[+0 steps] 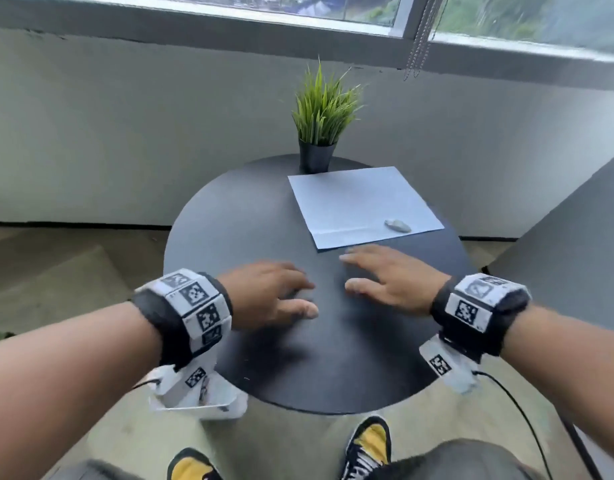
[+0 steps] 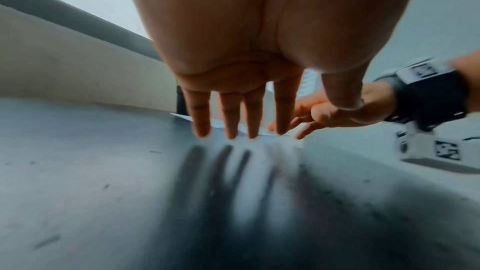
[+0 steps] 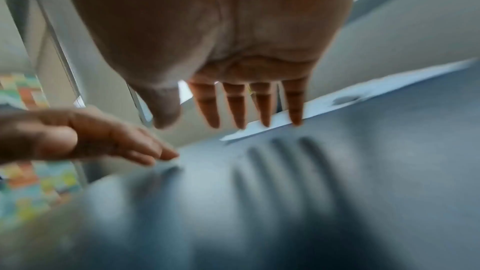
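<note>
Two hands were held out flat above a round black desk (image 1: 229, 230). The left hand (image 1: 267, 292) had its palm down and its fingers straight and a little apart. It held nothing. In the left wrist view its fingertips hung just over the desk, with their dark shadows below them. The right hand (image 1: 392, 278) was just beside it, also palm down with its fingers straight, and it held nothing too. The two thumbs pointed at each other and were near but did not touch. A white sheet of paper (image 1: 361, 202) lay flat on the far right part of the desk. Its near edge was just past the right hand's fingertips. I could not tell if they touched it. A small grey thing (image 1: 397, 225) sat on the paper, close to its near right corner. It was too blurry to say what it was. A green plant (image 1: 321, 109) stood up straight in a black pot (image 1: 315, 157) at the back of the desk, right by the far corner of the paper. Each wrist wore a black band with black and white squares. Two yellow and black shoes (image 1: 368, 441) stood on the floor below the desk.
</note>
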Tool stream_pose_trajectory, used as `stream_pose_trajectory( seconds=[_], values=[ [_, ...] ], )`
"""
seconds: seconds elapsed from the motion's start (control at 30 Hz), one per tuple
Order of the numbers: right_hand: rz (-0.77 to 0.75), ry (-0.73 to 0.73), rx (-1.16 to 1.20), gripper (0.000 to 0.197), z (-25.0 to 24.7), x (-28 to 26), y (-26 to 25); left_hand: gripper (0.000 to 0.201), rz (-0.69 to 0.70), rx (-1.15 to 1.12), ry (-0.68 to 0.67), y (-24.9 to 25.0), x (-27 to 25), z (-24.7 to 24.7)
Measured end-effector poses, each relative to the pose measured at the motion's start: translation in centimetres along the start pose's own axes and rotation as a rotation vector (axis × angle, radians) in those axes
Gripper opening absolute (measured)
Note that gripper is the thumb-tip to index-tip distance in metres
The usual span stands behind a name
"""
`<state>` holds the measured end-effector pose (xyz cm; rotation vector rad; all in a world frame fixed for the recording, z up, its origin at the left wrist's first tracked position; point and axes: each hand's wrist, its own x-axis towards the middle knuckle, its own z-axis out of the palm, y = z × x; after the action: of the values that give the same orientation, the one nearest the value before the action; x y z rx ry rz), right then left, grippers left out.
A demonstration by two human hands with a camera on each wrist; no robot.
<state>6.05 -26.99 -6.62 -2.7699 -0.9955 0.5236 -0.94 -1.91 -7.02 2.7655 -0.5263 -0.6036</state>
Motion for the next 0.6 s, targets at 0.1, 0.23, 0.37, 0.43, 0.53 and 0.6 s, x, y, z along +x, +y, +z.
stream_pose_trajectory(
  seconds=[0.1, 0.23, 0.37, 0.43, 0.53, 0.6],
  values=[
    [0.035, -0.134, -0.212, 0.078, 2.8, -1.8, -2.2, 0.094, -0.202, 0.122, -0.032, 0.0, 1.2, 1.1],
    [-0.212, -0.131, 0.083, 0.060, 2.1, -4.7, -4.3, 0.096, -0.177, 0.188, -0.052, 1.3, 2.8, 0.8],
    [0.344, 0.056, 0.108, 0.064, 1.1, -4.6, 2.8, 0.099, -0.054, 0.243, -0.148, 2.7, 2.6, 0.5],
    [0.469, -0.041, 0.012, 0.074, 2.6, -4.5, 3.3, 0.102, 0.094, 0.200, -0.231, 3.0, 1.2, 0.3],
    [0.279, -0.121, -0.050, 0.079, 5.5, -5.7, -2.0, 0.101, 0.138, -0.021, -0.127, 1.6, -1.1, 0.2],
    [0.005, -0.146, -0.030, 0.076, 6.2, -7.5, -6.1, 0.124, 0.024, 0.037, -0.030, -0.3, -2.3, 0.9]
  ],
)
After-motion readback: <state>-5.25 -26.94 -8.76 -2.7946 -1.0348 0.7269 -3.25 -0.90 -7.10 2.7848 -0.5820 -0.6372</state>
